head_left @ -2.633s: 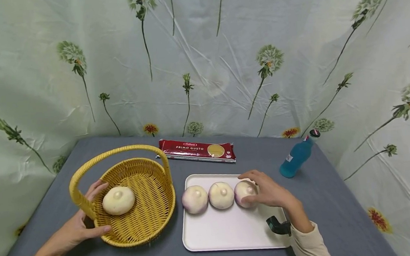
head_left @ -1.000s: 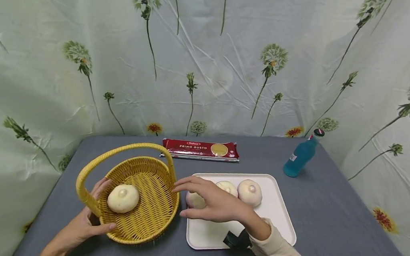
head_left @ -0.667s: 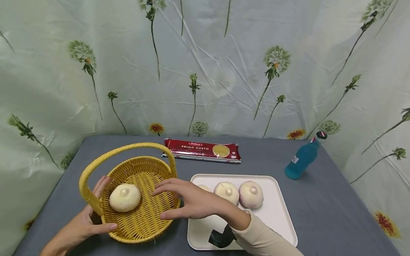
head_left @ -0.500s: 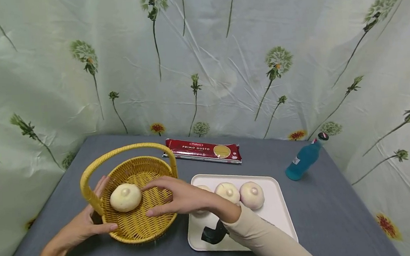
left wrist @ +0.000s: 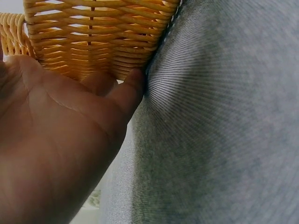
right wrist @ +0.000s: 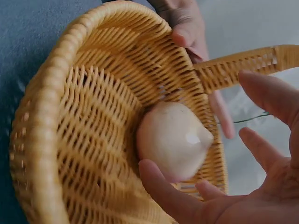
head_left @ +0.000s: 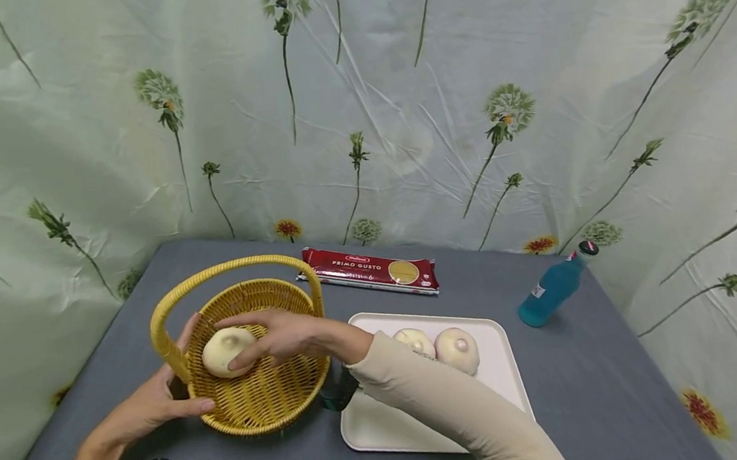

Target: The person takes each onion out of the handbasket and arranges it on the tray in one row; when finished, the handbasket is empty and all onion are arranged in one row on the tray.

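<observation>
A yellow wicker basket (head_left: 278, 403) with a tall handle stands on the left of the table. My left hand (head_left: 145, 406) grips its left side, thumb at the front rim. Inside lies a white turnip (head_left: 219, 354), close to the left wall. Over it reaches my right hand (head_left: 282, 336); in the right wrist view its fingers are spread, one fingertip (right wrist: 150, 170) right at the turnip's side. Two pale purple-tinged turnips (head_left: 457, 351) show on a white tray (head_left: 384, 434) to the right, partly behind my right sleeve. The left wrist view shows my left fingers against the basket's outer weave (left wrist: 93, 37).
Behind the tray lies a red pasta packet (head_left: 371, 269). A blue bottle with a dark cap (head_left: 550, 291) stands at the back right. The dark grey cloth table (head_left: 589, 386) ends at a flower-printed curtain (head_left: 398, 112). The basket handle (head_left: 235, 263) arches over the opening.
My right hand has moved left from the turnips on the tray, across the basket rim, to the turnip inside. My left hand stays on the basket. One tray turnip is now hidden behind the arm.
</observation>
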`<state>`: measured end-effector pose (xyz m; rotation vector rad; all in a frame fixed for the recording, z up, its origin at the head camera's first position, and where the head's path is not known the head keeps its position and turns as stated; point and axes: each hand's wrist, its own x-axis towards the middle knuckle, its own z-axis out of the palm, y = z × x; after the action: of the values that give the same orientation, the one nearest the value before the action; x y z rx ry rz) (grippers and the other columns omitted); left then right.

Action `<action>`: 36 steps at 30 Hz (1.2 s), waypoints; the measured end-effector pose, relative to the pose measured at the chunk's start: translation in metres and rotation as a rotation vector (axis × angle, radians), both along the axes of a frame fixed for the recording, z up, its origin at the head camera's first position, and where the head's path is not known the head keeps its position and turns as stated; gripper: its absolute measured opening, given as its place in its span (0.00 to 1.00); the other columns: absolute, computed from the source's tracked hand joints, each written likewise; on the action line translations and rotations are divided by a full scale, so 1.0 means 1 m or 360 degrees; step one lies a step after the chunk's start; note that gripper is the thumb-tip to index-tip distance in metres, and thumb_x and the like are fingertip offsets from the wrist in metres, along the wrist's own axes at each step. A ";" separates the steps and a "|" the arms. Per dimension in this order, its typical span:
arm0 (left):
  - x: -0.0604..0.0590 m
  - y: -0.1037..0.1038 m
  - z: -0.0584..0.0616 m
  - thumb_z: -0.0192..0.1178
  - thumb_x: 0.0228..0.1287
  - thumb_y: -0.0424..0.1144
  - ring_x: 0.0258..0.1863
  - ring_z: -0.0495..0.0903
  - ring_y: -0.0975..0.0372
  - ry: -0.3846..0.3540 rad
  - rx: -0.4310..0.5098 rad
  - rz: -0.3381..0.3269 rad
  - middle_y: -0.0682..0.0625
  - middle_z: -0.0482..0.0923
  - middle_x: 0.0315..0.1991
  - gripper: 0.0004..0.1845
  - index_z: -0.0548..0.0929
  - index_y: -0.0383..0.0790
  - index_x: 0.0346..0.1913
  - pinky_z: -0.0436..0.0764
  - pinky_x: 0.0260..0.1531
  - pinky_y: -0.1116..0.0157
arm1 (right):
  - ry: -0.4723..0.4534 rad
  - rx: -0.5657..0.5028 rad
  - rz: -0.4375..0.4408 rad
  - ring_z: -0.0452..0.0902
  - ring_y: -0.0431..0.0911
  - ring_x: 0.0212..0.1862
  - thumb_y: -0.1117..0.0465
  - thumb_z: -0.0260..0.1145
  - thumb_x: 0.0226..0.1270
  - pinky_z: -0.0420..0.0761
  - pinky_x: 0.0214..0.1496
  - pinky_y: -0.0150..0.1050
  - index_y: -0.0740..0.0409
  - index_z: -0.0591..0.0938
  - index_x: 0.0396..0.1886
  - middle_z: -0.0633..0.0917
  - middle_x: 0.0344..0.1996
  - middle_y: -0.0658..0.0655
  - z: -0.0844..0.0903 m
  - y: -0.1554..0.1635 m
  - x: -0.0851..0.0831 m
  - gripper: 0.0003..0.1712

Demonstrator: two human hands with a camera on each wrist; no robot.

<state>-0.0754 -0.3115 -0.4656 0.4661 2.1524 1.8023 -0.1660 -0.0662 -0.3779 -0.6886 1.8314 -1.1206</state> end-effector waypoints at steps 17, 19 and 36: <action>-0.002 0.005 0.001 0.66 0.61 0.25 0.61 0.56 0.91 0.0033 -0.0033 -0.0005 0.26 0.20 0.76 0.66 0.24 0.66 0.78 0.68 0.52 0.80 | -0.0435 -0.0011 -0.0268 0.73 0.48 0.54 0.73 0.65 0.67 0.77 0.58 0.61 0.34 0.69 0.74 0.67 0.68 0.48 -0.025 -0.021 0.004 0.42; -0.002 0.005 0.002 0.66 0.61 0.26 0.60 0.55 0.92 0.0021 -0.0052 0.0010 0.27 0.20 0.77 0.66 0.24 0.67 0.78 0.67 0.52 0.81 | -0.0447 -0.0015 -0.0263 0.72 0.48 0.53 0.73 0.65 0.67 0.76 0.59 0.60 0.36 0.70 0.74 0.68 0.65 0.48 -0.026 -0.022 0.004 0.41; 0.001 0.000 0.001 0.65 0.62 0.26 0.60 0.60 0.89 0.0001 -0.0076 0.0020 0.26 0.21 0.76 0.65 0.23 0.64 0.78 0.69 0.51 0.79 | -0.0153 0.0020 -0.0276 0.73 0.41 0.38 0.74 0.72 0.59 0.80 0.38 0.41 0.47 0.80 0.60 0.76 0.42 0.48 -0.026 -0.029 0.010 0.31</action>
<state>-0.0746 -0.3114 -0.4648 0.4436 2.1980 1.7535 -0.1564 -0.0947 -0.4037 -0.4670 1.8413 -1.2317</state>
